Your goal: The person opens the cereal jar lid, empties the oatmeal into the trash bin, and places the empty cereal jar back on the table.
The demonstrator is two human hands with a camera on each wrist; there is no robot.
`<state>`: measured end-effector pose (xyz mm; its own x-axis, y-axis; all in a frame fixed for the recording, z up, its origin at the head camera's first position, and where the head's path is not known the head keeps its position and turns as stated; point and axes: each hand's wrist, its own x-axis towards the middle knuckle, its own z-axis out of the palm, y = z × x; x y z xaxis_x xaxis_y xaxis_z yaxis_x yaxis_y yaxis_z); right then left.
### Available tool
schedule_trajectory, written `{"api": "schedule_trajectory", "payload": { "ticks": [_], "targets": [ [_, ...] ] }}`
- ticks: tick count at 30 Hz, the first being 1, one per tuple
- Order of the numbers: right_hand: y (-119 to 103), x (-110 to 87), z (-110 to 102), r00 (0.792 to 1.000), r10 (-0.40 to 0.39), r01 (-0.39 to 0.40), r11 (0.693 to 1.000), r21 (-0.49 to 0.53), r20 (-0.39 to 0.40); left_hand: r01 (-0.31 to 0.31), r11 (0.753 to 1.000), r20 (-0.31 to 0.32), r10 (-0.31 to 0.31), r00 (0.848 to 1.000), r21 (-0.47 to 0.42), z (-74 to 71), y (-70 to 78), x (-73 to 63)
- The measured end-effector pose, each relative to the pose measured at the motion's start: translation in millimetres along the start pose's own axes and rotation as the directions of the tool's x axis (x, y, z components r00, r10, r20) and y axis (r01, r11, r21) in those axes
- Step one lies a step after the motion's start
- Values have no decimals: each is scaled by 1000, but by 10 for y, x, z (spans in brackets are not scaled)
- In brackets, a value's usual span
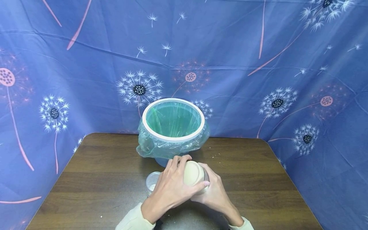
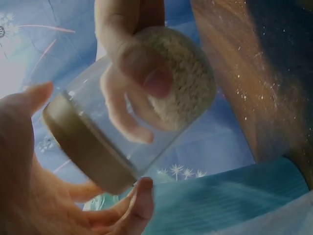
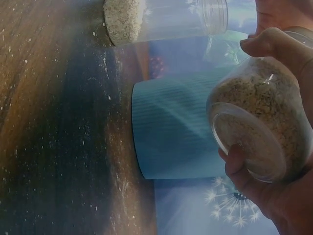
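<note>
Both hands are on one clear jar (image 2: pixel 190 73) with pale, crumbly flakes inside and a cream lid (image 1: pixel 192 174). My left hand (image 1: pixel 175 187) holds the lid, thumb along the near side and fingers over the far side. Lower on the jar, my right hand (image 1: pixel 214 191) grips the clear body, its fingers (image 3: pixel 239 166) at the round base. The jar is tilted above the table, and the left wrist view shows the lid on its mouth. Beside the left hand stands a second clear jar (image 1: pixel 151 179), lidless, with similar flakes at its bottom (image 3: pixel 122 22).
Behind the hands stands a blue-green bin (image 3: pixel 171 129) with a white rim ring (image 1: pixel 145 126) and a green plastic liner (image 1: pixel 172 150) folded over it. Pale crumbs (image 1: pixel 214 156) dot the wooden table (image 1: pixel 86 179). A blue dandelion-print cloth (image 1: pixel 224 41) hangs around it.
</note>
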<state>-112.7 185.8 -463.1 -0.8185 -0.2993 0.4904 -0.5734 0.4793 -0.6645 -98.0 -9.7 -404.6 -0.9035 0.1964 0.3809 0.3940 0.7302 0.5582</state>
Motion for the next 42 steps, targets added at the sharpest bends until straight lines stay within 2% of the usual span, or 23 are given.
{"api": "schedule_trajectory", "payload": {
  "ticks": [3,5,6,9,11,13,16,19,21,23,33,42],
  "targets": [
    [15,-13,-24,1000,8,-8,1000,21,14,-87,996,39,88,995,-23,-58,-37,-4],
    [26,-22,-45,1000,14,-15,999,36,25,-189,980,71,193,979,-55,-100,-80,3],
    [33,-26,-56,999,16,-18,999,41,30,-242,967,93,248,964,-76,-126,-102,11],
    [53,-36,-88,998,13,-16,998,58,59,-381,914,159,400,903,-137,-198,-168,33],
    [64,-45,-107,997,5,-12,997,75,82,-441,883,194,467,863,-161,-234,-208,41],
    [70,-53,-120,995,-7,-3,996,94,102,-483,858,214,512,832,-172,-258,-240,43],
    [73,-63,-131,993,-20,7,994,108,119,-534,827,219,562,798,-178,-266,-270,47],
    [68,-66,-132,991,-15,-1,993,117,130,-563,808,208,589,781,-176,-261,-283,60],
    [60,-67,-130,991,-18,2,993,117,132,-561,809,201,587,784,-175,-258,-288,68],
    [52,-68,-128,991,-22,6,993,119,131,-550,820,197,572,796,-159,-258,-288,71],
    [47,-82,-102,992,-16,2,993,115,122,-420,904,180,427,886,-78,-233,-237,64],
    [27,-78,-85,993,12,-24,994,104,118,-326,945,136,326,936,-21,-180,-162,49]
  ]
}}
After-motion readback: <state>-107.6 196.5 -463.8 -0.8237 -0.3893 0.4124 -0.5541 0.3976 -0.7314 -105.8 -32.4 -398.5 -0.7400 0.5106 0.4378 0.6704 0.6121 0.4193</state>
